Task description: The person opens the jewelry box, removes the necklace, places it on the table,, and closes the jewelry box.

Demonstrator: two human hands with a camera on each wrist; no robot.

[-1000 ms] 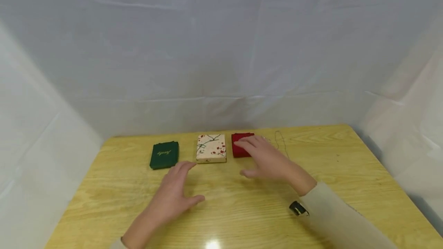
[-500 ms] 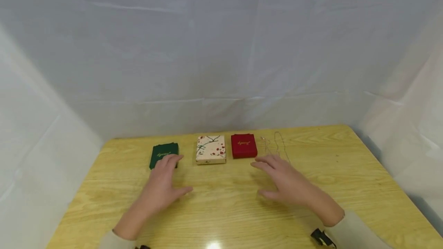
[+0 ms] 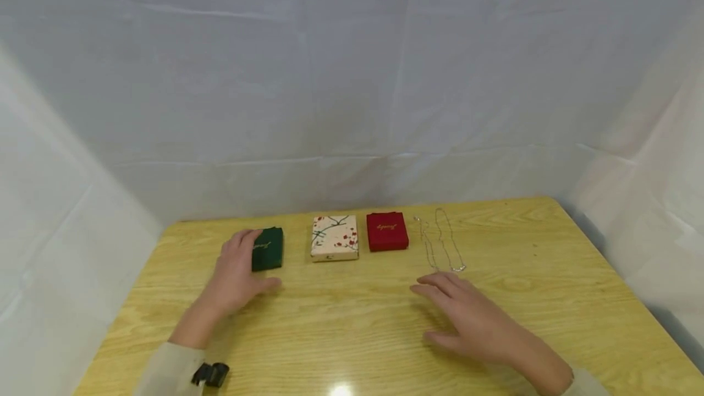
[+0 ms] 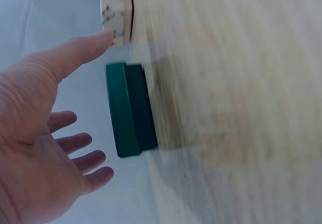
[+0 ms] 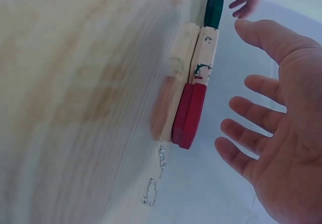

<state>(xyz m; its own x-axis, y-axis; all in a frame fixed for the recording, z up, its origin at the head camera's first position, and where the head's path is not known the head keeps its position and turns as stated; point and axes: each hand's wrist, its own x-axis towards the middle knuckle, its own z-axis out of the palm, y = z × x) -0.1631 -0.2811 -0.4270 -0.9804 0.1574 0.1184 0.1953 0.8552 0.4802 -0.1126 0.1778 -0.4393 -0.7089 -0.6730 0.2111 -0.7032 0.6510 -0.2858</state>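
My left hand (image 3: 233, 280) hovers at the left by a dark green box (image 3: 268, 249) with gold lettering, covering its left part in the head view. In the left wrist view that hand's fingers are spread and stand apart from the green box (image 4: 128, 110). My right hand (image 3: 473, 319), holding nothing, is over the table in front of two thin silver chains (image 3: 442, 243). Its fingers are loosely bent in the right wrist view. Between the hands, farther back, lie a cream box (image 3: 335, 238) with a floral print and a red box (image 3: 387, 231) with gold lettering.
The boxes and chains lie in a row toward the back of a light wooden table (image 3: 341, 335). White sheeting (image 3: 352, 109) hangs behind it and along both sides. A bright reflection shows at the front of the tabletop.
From near the red box, my right hand has drawn back toward the front right, uncovering that box and the chains. My left hand has moved left, to the green box. The boxes stay put.
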